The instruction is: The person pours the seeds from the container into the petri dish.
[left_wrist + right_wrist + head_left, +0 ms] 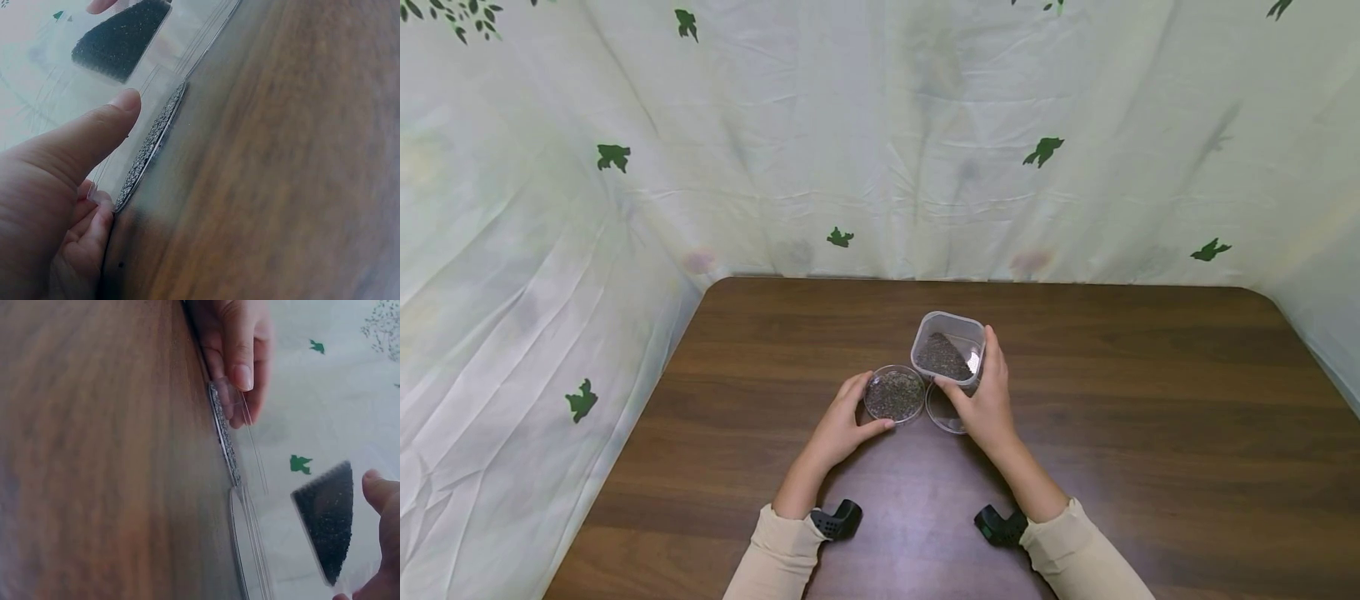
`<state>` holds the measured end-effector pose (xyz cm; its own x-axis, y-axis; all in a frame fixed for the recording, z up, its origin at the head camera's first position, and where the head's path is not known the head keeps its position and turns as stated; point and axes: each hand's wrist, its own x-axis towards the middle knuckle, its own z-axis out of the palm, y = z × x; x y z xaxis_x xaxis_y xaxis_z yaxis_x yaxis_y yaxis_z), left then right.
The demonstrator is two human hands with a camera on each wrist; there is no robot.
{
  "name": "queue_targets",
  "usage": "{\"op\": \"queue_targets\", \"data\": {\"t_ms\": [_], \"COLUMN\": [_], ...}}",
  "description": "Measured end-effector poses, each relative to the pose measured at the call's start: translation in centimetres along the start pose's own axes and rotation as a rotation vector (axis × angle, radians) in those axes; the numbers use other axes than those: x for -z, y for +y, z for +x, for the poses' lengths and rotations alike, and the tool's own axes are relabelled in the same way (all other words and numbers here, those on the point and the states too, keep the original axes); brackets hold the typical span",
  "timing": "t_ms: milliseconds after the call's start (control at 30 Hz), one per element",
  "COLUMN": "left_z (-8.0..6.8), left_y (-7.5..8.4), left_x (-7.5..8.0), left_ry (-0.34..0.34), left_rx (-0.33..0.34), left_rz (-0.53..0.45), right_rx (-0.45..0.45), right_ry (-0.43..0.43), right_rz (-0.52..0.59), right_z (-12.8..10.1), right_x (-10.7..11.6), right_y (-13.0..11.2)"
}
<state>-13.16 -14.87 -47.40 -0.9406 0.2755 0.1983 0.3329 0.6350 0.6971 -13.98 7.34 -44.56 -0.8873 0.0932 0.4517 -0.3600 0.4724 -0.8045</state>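
A round clear petri dish (895, 367) with a layer of dark grey granules (895, 397) lies on the table. My left hand (837, 429) holds it at the side, thumb at the near edge and fingers round the left. In my right hand (988, 408) is a square clear plastic container (967, 331), gripped between thumb and fingers. More dark granules (943, 357) are heaped to one side inside it. The container is raised and tilted, close beside the filled dish. Under it, partly hidden, lies a second shallow round dish (946, 422), next to the first.
The brown wooden table (1150, 417) extends to both sides and behind the containers. A pale cloth (880, 150) with green bird shapes hangs along its back and left edges. Black wrist devices (841, 521) sit on both forearms near the cuffs.
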Motion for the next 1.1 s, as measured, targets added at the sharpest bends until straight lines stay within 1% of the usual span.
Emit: {"op": "queue_targets", "data": {"t_ms": [67, 167, 333, 533, 933, 1100], "left_z": [0.0, 0.0, 0.0, 0.0, 0.0, 0.0], "left_y": [0.0, 0.0, 0.2, 0.1, 0.1, 0.1], "left_x": [0.0, 0.0, 0.0, 0.0, 0.1, 0.0], "left_ry": [-0.001, -0.005, -0.006, -0.004, -0.005, -0.01], "left_rx": [0.003, 0.011, 0.015, 0.01, 0.013, 0.018], "left_rz": [-0.001, -0.002, -0.004, 0.004, 0.007, 0.004], "right_rx": [-0.021, -0.029, -0.025, -0.016, -0.029, -0.043], "right_ry": [0.012, 0.035, 0.078, 0.106, 0.158, 0.161], "right_rz": [0.029, 0.067, 0.113, 0.159, 0.193, 0.211], "right_z": [-0.1, -0.1, -0.1, -0.1, -0.2, -0.2], "right_x": [0.0, 0.1, 0.3, 0.6, 1.6, 2.3], "right_y": [0.1, 0.2, 0.5, 0.7, 1.5, 1.5]}}
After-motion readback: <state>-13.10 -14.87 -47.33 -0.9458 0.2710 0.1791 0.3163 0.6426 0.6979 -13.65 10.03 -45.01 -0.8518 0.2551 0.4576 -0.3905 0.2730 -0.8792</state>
